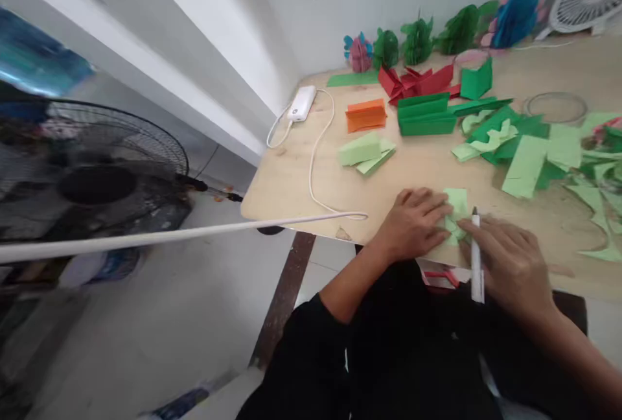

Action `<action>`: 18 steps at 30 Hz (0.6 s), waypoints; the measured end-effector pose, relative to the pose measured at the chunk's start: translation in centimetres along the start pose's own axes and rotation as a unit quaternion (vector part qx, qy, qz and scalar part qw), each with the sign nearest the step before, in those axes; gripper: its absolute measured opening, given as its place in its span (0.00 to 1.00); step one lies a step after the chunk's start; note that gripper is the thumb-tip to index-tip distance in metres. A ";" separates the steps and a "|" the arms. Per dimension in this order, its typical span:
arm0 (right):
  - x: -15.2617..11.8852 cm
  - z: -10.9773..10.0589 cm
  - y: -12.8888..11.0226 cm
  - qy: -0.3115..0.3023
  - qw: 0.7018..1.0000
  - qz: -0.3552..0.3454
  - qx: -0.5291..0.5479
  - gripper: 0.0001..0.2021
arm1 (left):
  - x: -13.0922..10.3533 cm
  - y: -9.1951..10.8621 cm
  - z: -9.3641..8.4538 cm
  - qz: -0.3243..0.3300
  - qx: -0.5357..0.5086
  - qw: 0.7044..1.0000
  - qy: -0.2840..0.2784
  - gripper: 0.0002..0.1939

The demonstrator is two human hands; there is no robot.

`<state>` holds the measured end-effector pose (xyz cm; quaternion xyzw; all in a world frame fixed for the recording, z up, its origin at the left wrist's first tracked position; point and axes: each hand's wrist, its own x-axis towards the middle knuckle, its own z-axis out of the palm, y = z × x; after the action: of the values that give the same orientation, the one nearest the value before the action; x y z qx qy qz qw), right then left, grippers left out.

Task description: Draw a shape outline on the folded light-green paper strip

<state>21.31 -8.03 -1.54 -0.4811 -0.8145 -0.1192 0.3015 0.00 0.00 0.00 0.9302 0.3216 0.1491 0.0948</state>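
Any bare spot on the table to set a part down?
Bare: table left end, between the white cable and left edge, nearer than the power bank; also between cable, light-green folded stack and left hand. Crowded: back, with red paper and dark-green paper; right, under light-green pieces.

Matt paper is seen in the pale green sheet [455, 199], smooth white plastic in the pen [475, 258], light wood in the tabletop [284, 180] and dull black cloth in the sleeve [311, 336].
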 end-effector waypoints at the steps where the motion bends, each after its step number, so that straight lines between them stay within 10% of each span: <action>1: -0.1 0.0 0.0 -0.001 1.000 0.003 0.000 0.24 | 0.0 0.0 0.0 -0.001 0.002 1.000 -0.002 0.23; 18: 0.1 -0.3 -0.1 -0.005 0.998 0.041 0.038 0.22 | -0.1 0.1 -0.2 -0.005 0.006 1.000 0.001 0.23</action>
<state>21.25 -8.12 -1.24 -0.5028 -0.7997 -0.0732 0.3200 -0.03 -0.14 0.20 0.9291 0.3269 0.1478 0.0900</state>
